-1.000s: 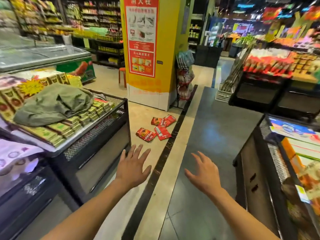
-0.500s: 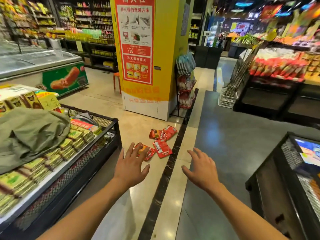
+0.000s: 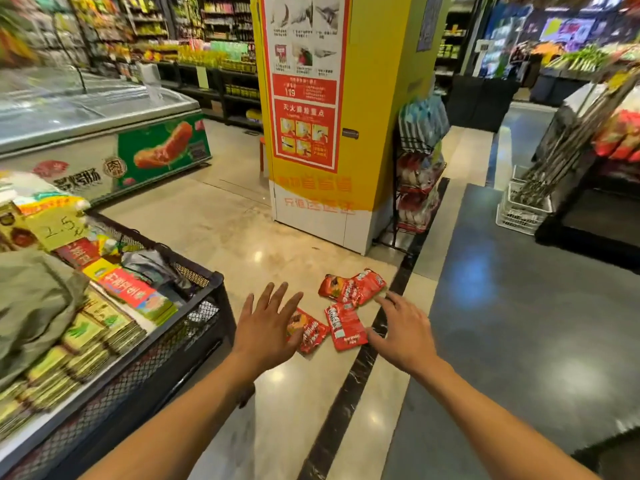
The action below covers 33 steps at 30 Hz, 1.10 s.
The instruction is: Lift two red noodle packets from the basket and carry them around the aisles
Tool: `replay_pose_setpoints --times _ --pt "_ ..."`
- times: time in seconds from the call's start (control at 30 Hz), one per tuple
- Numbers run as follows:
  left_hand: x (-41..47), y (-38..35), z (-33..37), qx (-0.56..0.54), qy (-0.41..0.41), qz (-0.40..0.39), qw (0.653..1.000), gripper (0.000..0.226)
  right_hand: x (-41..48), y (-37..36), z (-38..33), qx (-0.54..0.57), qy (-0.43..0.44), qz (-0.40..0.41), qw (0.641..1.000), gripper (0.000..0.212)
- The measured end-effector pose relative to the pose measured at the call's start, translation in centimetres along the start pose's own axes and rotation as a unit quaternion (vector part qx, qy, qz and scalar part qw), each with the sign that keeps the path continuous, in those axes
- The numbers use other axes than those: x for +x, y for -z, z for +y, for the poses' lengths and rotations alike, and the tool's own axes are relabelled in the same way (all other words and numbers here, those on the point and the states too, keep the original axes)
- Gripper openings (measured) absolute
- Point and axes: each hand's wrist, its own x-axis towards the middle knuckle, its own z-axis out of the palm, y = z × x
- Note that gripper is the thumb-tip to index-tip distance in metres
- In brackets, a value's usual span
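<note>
Several red snack packets lie on the beige shop floor. One packet (image 3: 346,326) lies between my hands, another (image 3: 310,332) is partly hidden by my left fingers, and a pair (image 3: 353,285) lies a little farther off. My left hand (image 3: 266,329) is stretched forward with fingers spread and holds nothing. My right hand (image 3: 403,332) is also stretched out, fingers straight and apart, empty. Both hands hang in the air above the floor, in front of the packets.
A black mesh display bin (image 3: 194,306) with stacked packets and a green cloth (image 3: 34,306) stands at my left. A yellow pillar (image 3: 332,116) with a red poster rises ahead, a snack rack (image 3: 419,174) beside it. A freezer (image 3: 86,133) is far left; dark stands are right.
I have walked forward: the packets, pillar and freezer are nearer, and the bin on my right has slid out of view. Both hands stay outstretched and empty.
</note>
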Motion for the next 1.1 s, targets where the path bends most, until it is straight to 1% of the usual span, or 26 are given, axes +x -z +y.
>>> replay_pose_setpoints --times 0.1,0.23,0.37,0.57,0.67,0.77,0.93,1.1 --pt "5.9 -0.9 -0.1 -0.01 0.026 0.0 1.0 0.076 6.8 -0.4 1.3 0.001 0.031 -0.015 0.999 0.082" --pt "12.8 -2.7 -0.7 -0.011 0.05 -0.004 0.999 0.076 14.9 -1.2 2.1 0.01 0.045 -0.032 0.998 0.08" --pt "20.2 -5.2 -2.6 -0.012 0.077 -0.01 0.997 0.078 23.6 -3.0 2.7 0.009 0.061 -0.044 0.997 0.083" --pt "31.8 -8.6 -7.1 0.002 0.064 -0.003 0.998 0.075 37.1 -5.3 2.8 -0.006 0.062 -0.033 0.998 0.077" --pt "36.9 -10.2 -8.9 0.003 0.053 -0.005 0.999 0.076 42.6 -6.8 3.1 -0.003 0.056 -0.029 0.998 0.075" --pt "41.5 -12.3 -10.2 -0.004 0.06 -0.015 0.998 0.079 46.9 -8.7 3.5 0.011 0.046 -0.031 0.998 0.073" --pt "47.9 -19.6 -11.5 0.003 0.067 -0.019 0.998 0.076 53.2 -15.5 5.8 0.02 0.066 -0.029 0.997 0.074" --pt "52.3 -32.4 -12.3 -0.007 0.085 -0.018 0.996 0.078 57.2 -27.1 9.4 0.021 0.068 -0.046 0.996 0.073"
